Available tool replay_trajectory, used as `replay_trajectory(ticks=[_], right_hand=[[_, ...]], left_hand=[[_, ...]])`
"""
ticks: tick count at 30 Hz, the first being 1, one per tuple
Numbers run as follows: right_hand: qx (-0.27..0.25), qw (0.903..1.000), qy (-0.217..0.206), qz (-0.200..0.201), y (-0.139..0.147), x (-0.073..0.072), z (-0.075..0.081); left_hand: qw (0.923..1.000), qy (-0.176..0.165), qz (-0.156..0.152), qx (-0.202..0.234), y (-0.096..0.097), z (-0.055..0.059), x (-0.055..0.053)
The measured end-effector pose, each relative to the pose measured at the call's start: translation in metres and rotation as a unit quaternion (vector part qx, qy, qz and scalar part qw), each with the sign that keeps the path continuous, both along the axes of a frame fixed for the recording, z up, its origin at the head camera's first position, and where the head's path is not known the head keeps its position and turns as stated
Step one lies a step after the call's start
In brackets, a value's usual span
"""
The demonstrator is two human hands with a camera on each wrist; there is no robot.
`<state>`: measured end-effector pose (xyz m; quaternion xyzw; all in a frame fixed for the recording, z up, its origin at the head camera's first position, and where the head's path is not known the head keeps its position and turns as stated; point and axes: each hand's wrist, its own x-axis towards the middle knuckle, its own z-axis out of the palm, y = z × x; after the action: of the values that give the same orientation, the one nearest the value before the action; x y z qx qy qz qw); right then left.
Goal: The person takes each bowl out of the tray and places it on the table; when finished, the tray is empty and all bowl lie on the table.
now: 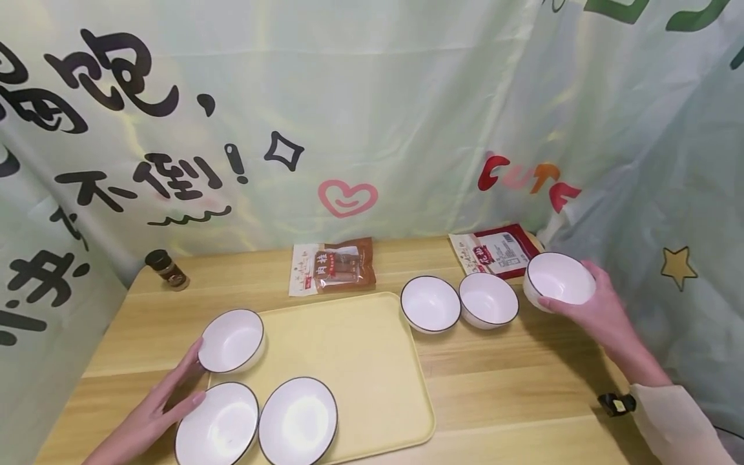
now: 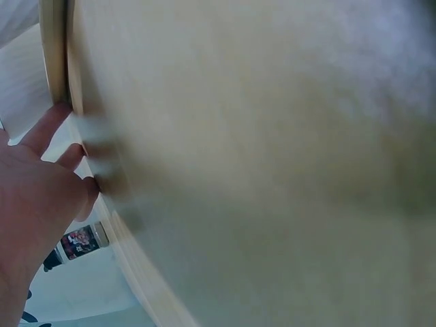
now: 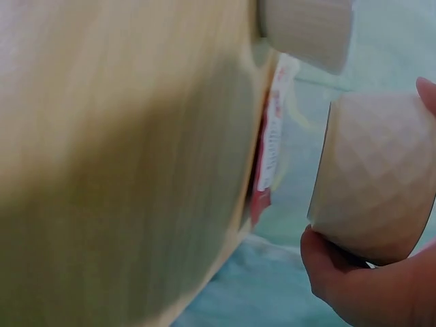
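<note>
My right hand (image 1: 589, 303) grips a white bowl (image 1: 558, 279) with a dark rim, thumb and fingers on opposite sides. In the right wrist view the bowl (image 3: 381, 177) shows a diamond-patterned outside and hangs above the table. Two similar bowls, one (image 1: 431, 303) beside the other (image 1: 489, 299), stand to its left. My left hand (image 1: 154, 407) is spread at the tray's left side, fingertips at the side of an upper bowl (image 1: 231, 340) and thumb over the rim of a lower bowl (image 1: 217, 426). Another bowl (image 1: 298, 421) sits right of that lower one.
A pale yellow tray (image 1: 360, 361) lies on the wooden table (image 1: 494, 381). Along the back are a dark-capped spice jar (image 1: 167, 270), a brown-and-white packet (image 1: 333, 266) and a red-and-white packet (image 1: 494, 250). A printed cloth (image 1: 378, 116) hangs behind the table.
</note>
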<state>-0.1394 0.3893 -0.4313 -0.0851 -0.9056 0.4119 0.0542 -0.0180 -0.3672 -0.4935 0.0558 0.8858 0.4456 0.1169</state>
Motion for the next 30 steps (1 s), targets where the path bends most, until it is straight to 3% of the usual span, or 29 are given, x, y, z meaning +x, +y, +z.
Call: replay_trajectory(ticks=[4, 14, 23, 30], right_hand=[[-0.004, 0.9999, -0.003, 0.012, 0.003, 0.0, -0.008], [-0.003, 0.9994, -0.019, 0.028, 0.004, 0.001, -0.025], [-0.007, 0.9976, -0.064, 0.025, 0.001, 0.004, -0.024], [-0.002, 0.9966, -0.08, 0.022, -0.001, 0.002, -0.029]], left_hand=[[0.9999, 0.006, -0.005, 0.012, -0.001, -0.001, 0.001], [0.9998, -0.016, 0.009, -0.01, -0.001, 0.001, 0.0], [0.9998, 0.016, -0.012, 0.008, -0.001, 0.004, 0.0], [0.9996, 0.026, -0.01, 0.008, 0.0, 0.004, 0.003]])
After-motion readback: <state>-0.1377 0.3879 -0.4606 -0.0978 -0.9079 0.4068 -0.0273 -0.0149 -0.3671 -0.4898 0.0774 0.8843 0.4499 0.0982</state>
